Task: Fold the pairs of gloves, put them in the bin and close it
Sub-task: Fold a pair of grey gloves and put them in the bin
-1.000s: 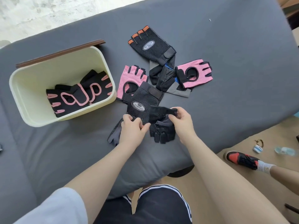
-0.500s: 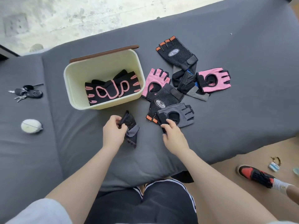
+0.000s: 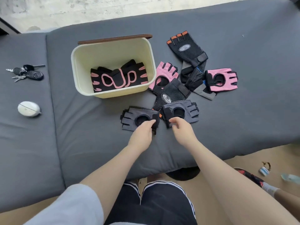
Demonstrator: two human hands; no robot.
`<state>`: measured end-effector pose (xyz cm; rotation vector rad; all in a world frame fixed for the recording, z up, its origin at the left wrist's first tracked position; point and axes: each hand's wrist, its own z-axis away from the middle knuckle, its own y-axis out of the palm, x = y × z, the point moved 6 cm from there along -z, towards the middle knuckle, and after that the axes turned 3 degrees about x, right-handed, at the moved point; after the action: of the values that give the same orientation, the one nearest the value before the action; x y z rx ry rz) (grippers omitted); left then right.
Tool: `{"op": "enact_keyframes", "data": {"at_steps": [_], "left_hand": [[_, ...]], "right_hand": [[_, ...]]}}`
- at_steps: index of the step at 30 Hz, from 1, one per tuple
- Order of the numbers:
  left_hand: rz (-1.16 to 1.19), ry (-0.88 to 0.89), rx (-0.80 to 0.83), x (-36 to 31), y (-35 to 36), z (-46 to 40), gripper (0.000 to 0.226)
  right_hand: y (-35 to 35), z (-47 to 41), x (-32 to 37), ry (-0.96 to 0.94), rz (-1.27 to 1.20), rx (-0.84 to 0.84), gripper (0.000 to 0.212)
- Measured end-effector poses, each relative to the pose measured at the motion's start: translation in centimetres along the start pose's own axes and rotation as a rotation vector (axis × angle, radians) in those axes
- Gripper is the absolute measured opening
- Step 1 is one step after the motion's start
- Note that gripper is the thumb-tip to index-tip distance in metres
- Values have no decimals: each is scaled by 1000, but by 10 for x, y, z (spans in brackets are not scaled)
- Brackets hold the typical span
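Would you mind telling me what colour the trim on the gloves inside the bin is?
Pink trim on black gloves, seen clearest in the head view.

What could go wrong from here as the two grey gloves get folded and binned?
The right grey glove overlaps a black mesh glove, which might drag along when lifted. The left hand grips the left grey glove only at its cuff, so the pair could slip apart. The lid stands behind the bin, easily knocked.

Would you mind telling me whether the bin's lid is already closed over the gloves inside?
No, the cream bin stands open, its brown lid behind the rim, and the black-and-pink gloves inside are in plain view.
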<state>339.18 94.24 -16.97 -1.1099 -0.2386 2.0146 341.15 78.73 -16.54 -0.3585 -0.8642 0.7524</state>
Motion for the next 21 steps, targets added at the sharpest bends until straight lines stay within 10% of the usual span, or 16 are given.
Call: {"op": "enact_keyframes", "data": {"at_steps": [11,21], "left_hand": [[-324,303,-171,24,-40,-32,42],[-453,269,169,31,-8,-66,60]], "right_hand": [[42,-23,22,-282,319,-7,38],[58,-33,26,-294,498,-117,27]]}}
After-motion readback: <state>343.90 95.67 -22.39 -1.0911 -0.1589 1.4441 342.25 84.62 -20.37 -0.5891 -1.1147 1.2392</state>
